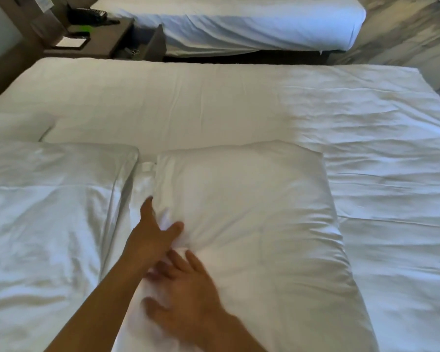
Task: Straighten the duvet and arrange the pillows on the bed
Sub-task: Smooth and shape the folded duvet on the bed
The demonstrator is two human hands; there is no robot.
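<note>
Left hand (154, 232) lay w/ fingers straight along the left edge of the near-right pillow (252, 224), thumb pressing into the cover, prob. to tuck loose fabric at its open end. Right hand (188, 290) was spread flat on the pillow's near-left corner, fingers blurred, holding nothing, likely smoothing. Second pillow (48, 212) sat just left, close alongside, so the pair would line up. Duvet (366, 148) stretched to the right, wrinkled, not yet straightened. Nightstand (92, 39) stood far left.

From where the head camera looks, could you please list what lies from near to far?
Right hand → left hand → far long pillow → nightstand → second bed.
</note>
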